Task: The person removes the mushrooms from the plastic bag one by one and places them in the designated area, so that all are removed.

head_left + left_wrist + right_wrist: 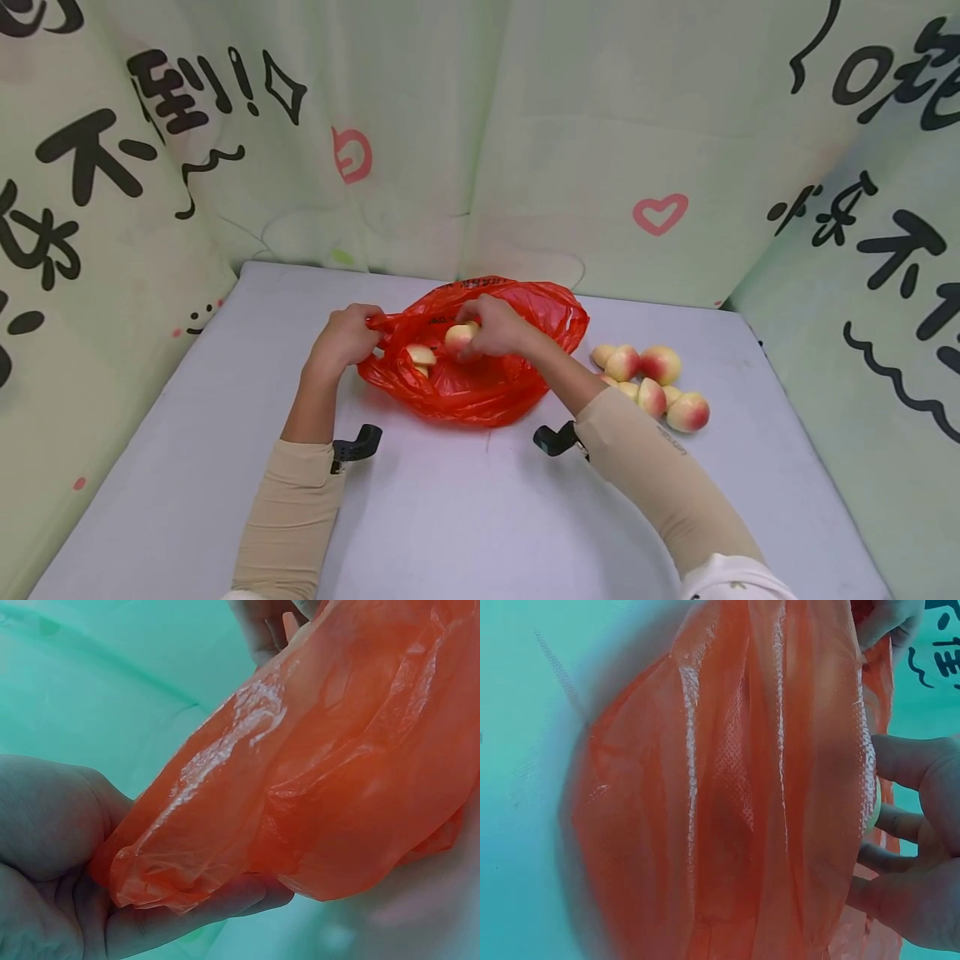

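Observation:
A red plastic bag point(472, 404) lies with its mouth spread wide at the back middle of the table. My left hand point(347, 335) grips the bag's left rim; in the left wrist view the thin plastic point(202, 817) passes between thumb and fingers. Over the bag's opening, my right hand point(498, 327) holds a yellow and red peach point(459, 340) in its fingertips. Another pale peach point(422, 356) shows inside the bag near its left side. From the right wrist, the bag's side point(720, 795) hides most of what the right hand point(930, 817) holds.
Several peaches point(660, 365) sit in a group on the white table point(465, 517), right of the bag and beside my right forearm. A pale green curtain point(555, 150) with black writing hangs behind and along both sides. Black wrist cameras point(555, 440) stick out from both forearms.

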`<action>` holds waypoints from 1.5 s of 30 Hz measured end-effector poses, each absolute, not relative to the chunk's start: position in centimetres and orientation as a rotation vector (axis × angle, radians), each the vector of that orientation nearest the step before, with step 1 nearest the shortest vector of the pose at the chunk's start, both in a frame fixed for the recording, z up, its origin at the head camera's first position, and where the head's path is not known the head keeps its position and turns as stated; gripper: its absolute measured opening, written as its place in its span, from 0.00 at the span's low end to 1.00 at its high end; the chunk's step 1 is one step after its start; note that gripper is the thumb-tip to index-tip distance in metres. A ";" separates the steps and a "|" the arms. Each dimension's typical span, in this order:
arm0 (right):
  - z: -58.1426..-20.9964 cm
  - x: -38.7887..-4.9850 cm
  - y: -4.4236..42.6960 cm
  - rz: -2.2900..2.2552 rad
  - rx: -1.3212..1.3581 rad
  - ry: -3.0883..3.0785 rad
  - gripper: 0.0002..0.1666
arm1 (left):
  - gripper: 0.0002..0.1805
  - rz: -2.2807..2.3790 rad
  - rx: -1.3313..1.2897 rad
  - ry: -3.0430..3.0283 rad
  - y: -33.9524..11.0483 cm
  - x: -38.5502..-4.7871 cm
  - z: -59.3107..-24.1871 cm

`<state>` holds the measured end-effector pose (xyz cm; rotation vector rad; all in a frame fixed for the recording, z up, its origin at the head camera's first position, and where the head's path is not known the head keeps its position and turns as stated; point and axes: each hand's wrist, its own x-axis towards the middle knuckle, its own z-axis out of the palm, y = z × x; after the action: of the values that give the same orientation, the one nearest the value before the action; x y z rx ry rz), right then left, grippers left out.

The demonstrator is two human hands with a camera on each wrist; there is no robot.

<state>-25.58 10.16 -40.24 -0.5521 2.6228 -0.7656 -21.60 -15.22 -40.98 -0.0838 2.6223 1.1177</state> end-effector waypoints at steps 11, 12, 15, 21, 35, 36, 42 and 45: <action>-39.7 -24.5 11.3 -0.781 -0.593 2.644 0.27 | 0.17 1.114 -0.088 2.619 -15.1 -21.6 -41.0; -39.6 -24.4 11.4 -0.780 -0.603 2.648 0.27 | 0.17 1.114 -0.087 2.618 -15.1 -21.6 -41.0; -39.2 -24.0 11.6 -0.787 -0.619 2.651 0.27 | 0.18 1.117 -0.082 2.614 -15.2 -21.6 -40.9; -38.9 -23.3 12.2 -0.816 -0.625 2.640 0.28 | 0.18 1.112 -0.091 2.607 -15.2 -21.6 -40.9; -38.3 -21.9 13.2 -0.802 -0.659 2.673 0.29 | 0.18 1.134 -0.123 2.579 -15.1 -21.4 -40.6; -38.3 -21.8 13.3 -0.805 -0.662 2.674 0.29 | 0.18 1.135 -0.123 2.578 -15.1 -21.4 -40.6; -37.9 -21.1 13.8 -0.810 -0.637 2.681 0.30 | 0.18 1.127 -0.109 2.586 -15.1 -21.4 -40.8; -37.7 -20.7 14.0 -0.806 -0.623 2.688 0.31 | 0.18 1.126 -0.111 2.588 -15.1 -21.4 -40.8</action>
<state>-20.67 14.04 -37.74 -0.6226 2.6878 -0.8056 -21.36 -15.06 -40.77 -0.1110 2.5880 1.1259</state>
